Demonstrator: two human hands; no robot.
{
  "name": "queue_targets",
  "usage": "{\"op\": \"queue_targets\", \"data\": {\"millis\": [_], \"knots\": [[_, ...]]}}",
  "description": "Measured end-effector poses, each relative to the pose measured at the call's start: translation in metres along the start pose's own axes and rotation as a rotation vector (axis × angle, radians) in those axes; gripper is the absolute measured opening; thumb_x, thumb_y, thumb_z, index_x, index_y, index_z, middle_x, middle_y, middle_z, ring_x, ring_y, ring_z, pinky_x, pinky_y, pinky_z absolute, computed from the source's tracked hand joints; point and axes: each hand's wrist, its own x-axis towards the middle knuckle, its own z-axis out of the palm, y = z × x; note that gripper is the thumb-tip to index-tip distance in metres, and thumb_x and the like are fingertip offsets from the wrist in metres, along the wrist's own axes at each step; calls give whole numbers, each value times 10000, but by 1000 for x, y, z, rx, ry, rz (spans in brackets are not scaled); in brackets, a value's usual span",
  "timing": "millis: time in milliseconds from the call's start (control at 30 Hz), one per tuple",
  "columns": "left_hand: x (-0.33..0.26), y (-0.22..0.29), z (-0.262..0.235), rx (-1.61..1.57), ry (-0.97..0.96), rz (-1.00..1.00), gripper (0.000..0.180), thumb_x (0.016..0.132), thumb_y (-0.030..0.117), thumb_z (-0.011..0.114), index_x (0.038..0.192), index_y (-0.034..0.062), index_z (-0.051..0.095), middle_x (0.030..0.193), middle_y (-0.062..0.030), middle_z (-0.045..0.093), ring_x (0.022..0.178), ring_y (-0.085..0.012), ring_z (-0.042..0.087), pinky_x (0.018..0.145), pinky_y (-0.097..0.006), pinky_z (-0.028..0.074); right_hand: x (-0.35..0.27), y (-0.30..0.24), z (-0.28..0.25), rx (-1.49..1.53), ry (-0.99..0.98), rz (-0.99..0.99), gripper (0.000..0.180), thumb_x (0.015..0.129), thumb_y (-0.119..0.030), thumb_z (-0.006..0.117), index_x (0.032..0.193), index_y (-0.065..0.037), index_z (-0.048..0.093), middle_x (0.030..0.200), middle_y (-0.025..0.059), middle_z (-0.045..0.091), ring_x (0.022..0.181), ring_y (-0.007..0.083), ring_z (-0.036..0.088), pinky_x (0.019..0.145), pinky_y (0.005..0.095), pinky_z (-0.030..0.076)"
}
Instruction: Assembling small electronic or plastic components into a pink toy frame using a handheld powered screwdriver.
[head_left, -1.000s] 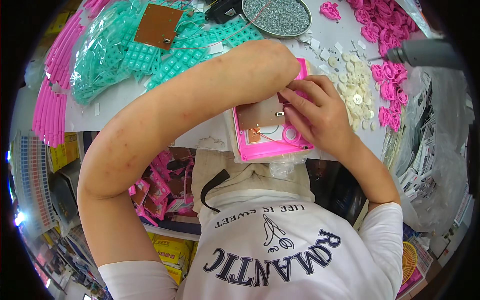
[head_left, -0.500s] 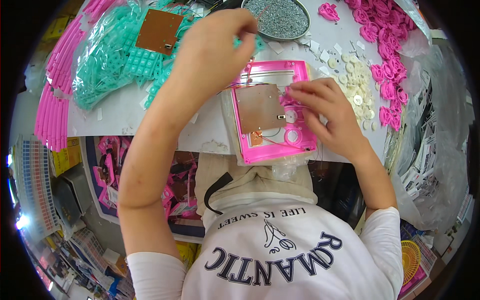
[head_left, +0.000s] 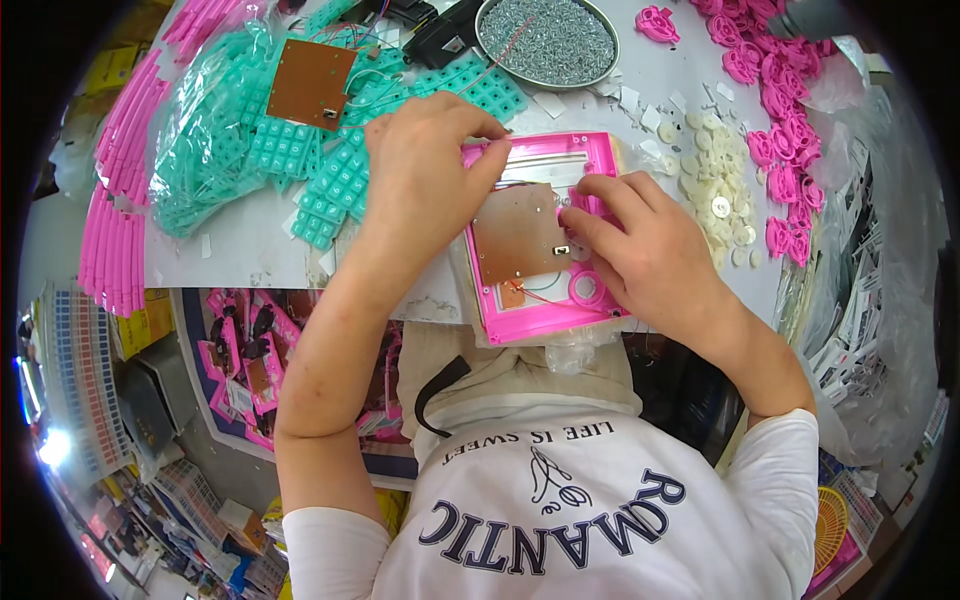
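Note:
A pink plastic case (head_left: 540, 325) lies on the table in front of me, its inside facing up. Over its left half sits a brown circuit board (head_left: 518, 235) with a small switch at its lower right. My right hand (head_left: 650, 240) has bent fingers at the board's right edge, gripping there. Thumb and forefinger of my left hand (head_left: 440, 150) come together at the case's upper left corner; what is between them is too small to make out. Thin wires (head_left: 535, 293) show below the board.
A round tray of screws (head_left: 550, 40) stands beyond the case. Teal keypads (head_left: 335, 190) and another brown board (head_left: 310, 85) lie left, pink strips (head_left: 115, 230) farther left. White discs (head_left: 720, 170) and pink parts (head_left: 780, 145) are to the right. A bin of pink assemblies (head_left: 255, 350) stands below the table.
My left hand has come down from beside the screw tray to the case's upper left corner. My right hand has shifted slightly left and down, its fingers now at the board's edge.

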Motion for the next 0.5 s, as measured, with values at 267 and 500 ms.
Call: {"op": "queue_targets", "data": {"millis": [267,500], "knots": [[-16,15,2,-223,43,77,79,812,125,762,878,131,719,859,9,695,826,-205,626,855,-395,360,32,9,3,558,272,268,232,853,-149,751,1050,-33,711,960,126,702,731,270,656,672,362,541],[-23,19,-2,-92,87,171,105,802,122,796,871,130,718,843,20,702,768,-181,622,833,-392,340,34,11,17,676,285,276,197,854,-108,727,1034,-28,728,876,109,705,705,249,660,650,352,539]]}}
